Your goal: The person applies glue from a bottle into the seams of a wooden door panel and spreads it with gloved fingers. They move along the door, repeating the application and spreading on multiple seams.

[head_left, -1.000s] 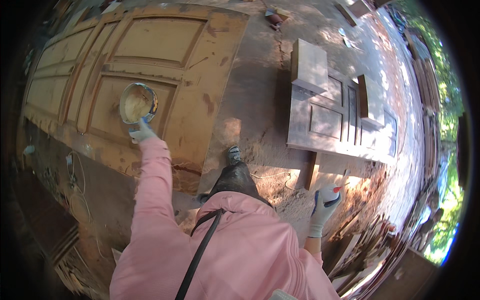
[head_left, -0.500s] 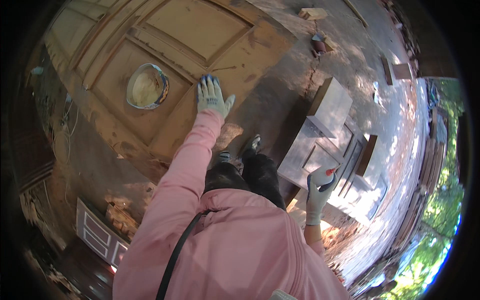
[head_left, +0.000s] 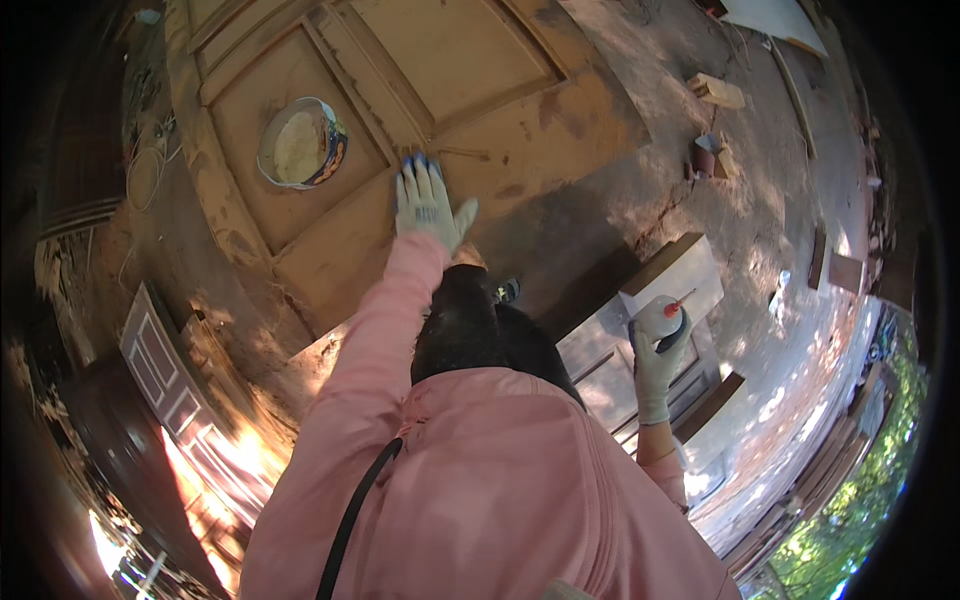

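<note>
My left hand [head_left: 430, 205], in a pale glove with blue fingertips, lies flat on a brown panelled wooden door [head_left: 455, 55], fingers stretched out. A round tub [head_left: 331, 165] with pale, cream-coloured contents stands on the door, ahead and to the left of that hand. In my right hand [head_left: 658, 372], gloved too, is a white squeeze bottle [head_left: 655, 318] with a red cap and thin nozzle. Its nozzle points up and to the right, away from the door. The bottle is held above a lighter panelled piece [head_left: 597, 352] at the right.
A wooden block [head_left: 718, 91] and a small reddish-brown container [head_left: 704, 160] sit on the ground at the far right. To the left, a white-lined panelled door [head_left: 165, 360] leans near some boards. A coiled cable [head_left: 146, 180] lies beyond the big door's left edge.
My view has shifted, so the door and ground sit differently in it. The right hand has risen a little with the bottle. My left hand stays flat on the door.
</note>
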Demonstrator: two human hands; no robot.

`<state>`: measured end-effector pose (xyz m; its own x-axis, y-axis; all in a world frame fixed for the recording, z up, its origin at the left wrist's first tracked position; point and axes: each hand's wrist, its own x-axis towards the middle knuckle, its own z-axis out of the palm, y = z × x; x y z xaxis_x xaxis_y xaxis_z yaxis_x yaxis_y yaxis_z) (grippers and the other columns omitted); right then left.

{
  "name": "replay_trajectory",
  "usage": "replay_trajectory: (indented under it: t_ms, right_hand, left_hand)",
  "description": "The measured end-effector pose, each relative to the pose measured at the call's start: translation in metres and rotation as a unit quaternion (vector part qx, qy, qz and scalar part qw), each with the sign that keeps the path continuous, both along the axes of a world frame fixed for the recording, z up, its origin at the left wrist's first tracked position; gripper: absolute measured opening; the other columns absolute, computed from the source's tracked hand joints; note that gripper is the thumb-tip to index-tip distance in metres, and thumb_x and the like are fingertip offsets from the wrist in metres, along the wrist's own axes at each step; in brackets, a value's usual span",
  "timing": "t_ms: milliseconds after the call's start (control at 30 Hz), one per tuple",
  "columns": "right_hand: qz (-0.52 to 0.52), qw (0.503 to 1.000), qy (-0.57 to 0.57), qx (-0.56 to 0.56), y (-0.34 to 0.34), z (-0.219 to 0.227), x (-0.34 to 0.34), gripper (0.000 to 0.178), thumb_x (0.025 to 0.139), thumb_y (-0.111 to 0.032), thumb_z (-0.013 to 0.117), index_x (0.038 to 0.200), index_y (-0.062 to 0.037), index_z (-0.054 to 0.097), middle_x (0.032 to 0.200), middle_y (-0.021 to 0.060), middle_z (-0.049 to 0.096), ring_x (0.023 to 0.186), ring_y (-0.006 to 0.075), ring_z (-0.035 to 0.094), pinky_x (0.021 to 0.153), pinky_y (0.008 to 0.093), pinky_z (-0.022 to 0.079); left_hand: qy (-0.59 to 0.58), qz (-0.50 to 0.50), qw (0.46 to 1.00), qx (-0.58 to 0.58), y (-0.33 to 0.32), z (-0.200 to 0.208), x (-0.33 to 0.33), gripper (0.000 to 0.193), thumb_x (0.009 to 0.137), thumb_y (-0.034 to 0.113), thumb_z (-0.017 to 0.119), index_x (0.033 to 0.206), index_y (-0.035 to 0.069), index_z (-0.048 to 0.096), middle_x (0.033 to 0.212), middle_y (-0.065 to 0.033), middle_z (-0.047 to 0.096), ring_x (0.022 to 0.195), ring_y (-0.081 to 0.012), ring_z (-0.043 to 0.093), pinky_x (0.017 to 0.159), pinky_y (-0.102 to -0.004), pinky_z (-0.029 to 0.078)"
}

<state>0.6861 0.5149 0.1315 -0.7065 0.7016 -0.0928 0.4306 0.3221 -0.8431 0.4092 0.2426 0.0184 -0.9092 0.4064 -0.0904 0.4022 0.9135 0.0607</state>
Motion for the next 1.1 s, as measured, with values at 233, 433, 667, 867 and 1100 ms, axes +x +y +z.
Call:
replay_trajectory:
  t_ms: [233,433,667,867,1100]
  right_hand:
    - [0.042,0.999,-0.004,-0.034,0.006,-0.007,-0.05,0.07,0.08,-0.008,0.082,0.139,-0.0031,0.044,0.125,0.012,0.058,0.112,0.0212,0.059,0.096,0.0359,0.05]
    - [0.078,0.996,-0.013,-0.028,-0.002,0.001,-0.079,0.069,0.08,-0.007,0.082,0.138,-0.0031,0.045,0.122,0.0113,0.058,0.11,0.0198,0.059,0.095,0.0348,0.051]
    - [0.081,0.995,-0.021,-0.047,-0.02,-0.002,-0.127,0.068,0.081,-0.007,0.082,0.137,-0.0016,0.045,0.124,0.0111,0.057,0.111,0.0201,0.058,0.096,0.0348,0.05]
    - [0.127,0.991,-0.03,-0.039,-0.039,0.001,-0.156,0.071,0.08,-0.007,0.082,0.139,-0.0013,0.043,0.124,0.0129,0.057,0.111,0.0217,0.059,0.096,0.0353,0.05]
    - [0.138,0.99,-0.035,-0.019,-0.058,-0.003,-0.16,0.074,0.077,-0.009,0.084,0.138,-0.0001,0.043,0.124,0.0154,0.059,0.111,0.0238,0.06,0.095,0.0367,0.051]
  left_hand:
    - [0.0,0.025,0.999,0.02,-0.015,0.002,-0.026,0.09,0.101,0.058,0.043,0.155,-0.011,0.024,0.163,-0.031,0.021,0.152,-0.045,0.019,0.126,-0.0518,0.012]
    - [-0.058,0.017,0.998,-0.031,-0.019,0.014,0.024,0.095,0.098,0.061,0.046,0.154,-0.013,0.025,0.163,-0.0303,0.021,0.153,-0.0441,0.016,0.126,-0.0529,0.01]
    - [-0.086,-0.009,0.996,0.014,0.014,0.011,-0.001,0.101,0.093,0.066,0.05,0.154,-0.01,0.028,0.165,-0.0272,0.019,0.155,-0.0429,0.013,0.127,-0.0519,0.007]
    - [-0.092,-0.082,0.992,0.03,-0.021,0.007,-0.026,0.1,0.093,0.065,0.051,0.155,-0.009,0.027,0.165,-0.0261,0.022,0.154,-0.0409,0.016,0.127,-0.0495,0.008]
    - [-0.176,-0.122,0.976,-0.031,0.001,0.031,-0.008,0.096,0.095,0.065,0.046,0.157,-0.006,0.027,0.166,-0.0247,0.021,0.155,-0.0399,0.016,0.127,-0.049,0.007]
